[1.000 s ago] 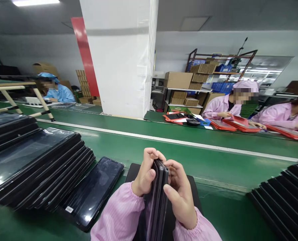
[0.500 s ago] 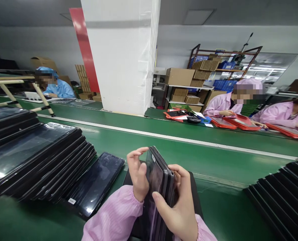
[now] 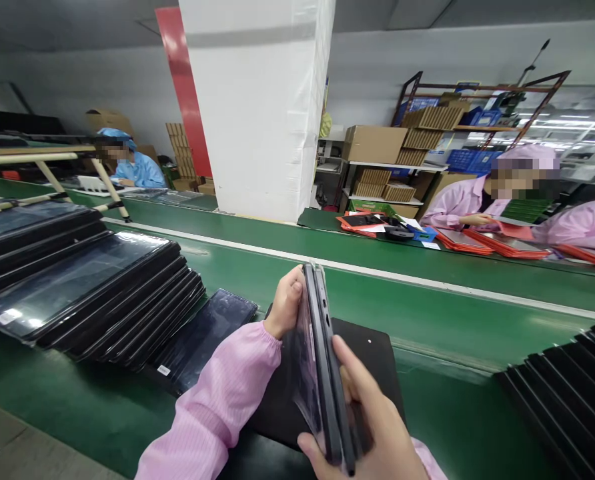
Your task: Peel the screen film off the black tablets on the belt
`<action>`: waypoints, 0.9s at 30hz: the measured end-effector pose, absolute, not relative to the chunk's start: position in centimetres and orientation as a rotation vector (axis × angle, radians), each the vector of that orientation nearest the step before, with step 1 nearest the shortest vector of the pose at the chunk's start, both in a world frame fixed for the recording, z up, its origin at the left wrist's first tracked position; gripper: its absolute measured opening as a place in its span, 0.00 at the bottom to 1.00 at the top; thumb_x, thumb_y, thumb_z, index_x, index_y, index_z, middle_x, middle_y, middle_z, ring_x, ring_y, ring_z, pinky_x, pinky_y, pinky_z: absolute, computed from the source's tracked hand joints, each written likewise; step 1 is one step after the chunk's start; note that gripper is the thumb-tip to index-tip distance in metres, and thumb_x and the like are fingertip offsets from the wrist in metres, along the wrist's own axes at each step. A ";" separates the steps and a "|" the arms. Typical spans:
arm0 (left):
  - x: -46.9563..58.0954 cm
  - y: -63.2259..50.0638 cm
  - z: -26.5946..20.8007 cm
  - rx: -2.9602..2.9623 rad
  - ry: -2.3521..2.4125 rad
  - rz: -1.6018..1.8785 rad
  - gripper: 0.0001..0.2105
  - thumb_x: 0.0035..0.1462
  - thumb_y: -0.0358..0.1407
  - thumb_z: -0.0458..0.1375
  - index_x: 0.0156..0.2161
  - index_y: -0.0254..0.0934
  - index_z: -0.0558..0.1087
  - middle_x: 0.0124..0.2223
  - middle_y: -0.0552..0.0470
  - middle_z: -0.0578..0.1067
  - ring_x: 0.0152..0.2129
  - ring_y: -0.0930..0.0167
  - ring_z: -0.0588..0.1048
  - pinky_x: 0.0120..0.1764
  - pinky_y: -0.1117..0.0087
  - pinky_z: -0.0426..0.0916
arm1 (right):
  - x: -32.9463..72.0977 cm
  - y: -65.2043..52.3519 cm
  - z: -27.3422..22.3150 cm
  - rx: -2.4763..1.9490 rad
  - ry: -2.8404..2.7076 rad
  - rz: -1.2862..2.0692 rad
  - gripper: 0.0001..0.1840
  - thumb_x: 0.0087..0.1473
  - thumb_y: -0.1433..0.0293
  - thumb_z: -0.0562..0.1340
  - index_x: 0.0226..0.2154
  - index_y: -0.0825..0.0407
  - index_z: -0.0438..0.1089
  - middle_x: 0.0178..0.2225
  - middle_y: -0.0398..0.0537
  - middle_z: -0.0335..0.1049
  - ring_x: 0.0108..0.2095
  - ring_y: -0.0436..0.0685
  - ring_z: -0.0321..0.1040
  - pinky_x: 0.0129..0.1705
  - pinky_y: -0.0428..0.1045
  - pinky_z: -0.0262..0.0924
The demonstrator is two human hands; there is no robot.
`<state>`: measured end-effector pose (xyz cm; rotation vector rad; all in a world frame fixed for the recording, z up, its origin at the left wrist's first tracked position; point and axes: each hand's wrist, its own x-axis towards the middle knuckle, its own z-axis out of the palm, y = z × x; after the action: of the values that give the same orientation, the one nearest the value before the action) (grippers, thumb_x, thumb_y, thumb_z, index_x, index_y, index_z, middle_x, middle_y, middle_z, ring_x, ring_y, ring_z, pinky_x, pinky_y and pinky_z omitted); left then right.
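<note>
Two tablets (image 3: 322,360), pressed together face to back, stand on edge between my hands, with clear film over the left one's screen. My left hand (image 3: 287,300) is closed around their far end. My right hand (image 3: 372,413) grips the near end, thumb on the left side and fingers on the right. Beneath them a black flat case or pad (image 3: 372,353) lies on the green bench. Left of my left sleeve lies a single tablet (image 3: 207,333), screen up, with a small white label at its near corner.
A leaning stack of tablets (image 3: 92,287) fills the left side; another black stack (image 3: 567,387) stands at the right. Across the green conveyor (image 3: 427,267), co-workers in pink (image 3: 457,207) and blue (image 3: 145,170) sit, with red-cased tablets (image 3: 507,245) before the pink sleeves. A white pillar (image 3: 257,120) rises behind.
My left hand has closed on the tablets' far end, where its fingers were spread. The tablets have turned more edge-on, and my right hand has slid toward their near end. The view has shifted slightly.
</note>
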<state>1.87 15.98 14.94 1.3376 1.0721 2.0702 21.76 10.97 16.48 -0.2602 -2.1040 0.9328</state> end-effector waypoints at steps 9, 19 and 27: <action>0.6 18.3 12.2 1.409 1.058 2.044 0.33 0.42 0.72 0.52 0.26 0.39 0.58 0.23 0.57 0.61 0.18 0.75 0.59 0.21 0.71 0.55 | 23.0 14.0 16.2 -0.207 -2.256 1.289 0.58 0.51 0.59 0.71 0.70 0.39 0.35 0.28 0.36 0.62 0.25 0.52 0.64 0.30 0.48 0.62; 1.2 18.6 12.2 1.454 1.122 2.064 0.33 0.44 0.71 0.53 0.24 0.38 0.62 0.21 0.58 0.60 0.18 0.75 0.57 0.22 0.70 0.53 | 24.0 14.0 16.0 -0.325 -2.185 1.145 0.40 0.57 0.70 0.59 0.69 0.41 0.46 0.24 0.38 0.64 0.24 0.53 0.65 0.32 0.51 0.60; 1.4 18.5 12.2 1.503 1.107 2.043 0.33 0.43 0.70 0.54 0.25 0.38 0.62 0.22 0.58 0.60 0.19 0.75 0.57 0.23 0.70 0.52 | 24.6 14.8 16.6 -0.231 -2.228 1.218 0.45 0.53 0.75 0.59 0.69 0.39 0.44 0.25 0.37 0.66 0.23 0.53 0.67 0.31 0.49 0.63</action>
<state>1.37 18.51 12.24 1.5031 1.1067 2.0430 24.64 14.75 16.62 -0.2310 -2.2283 1.2180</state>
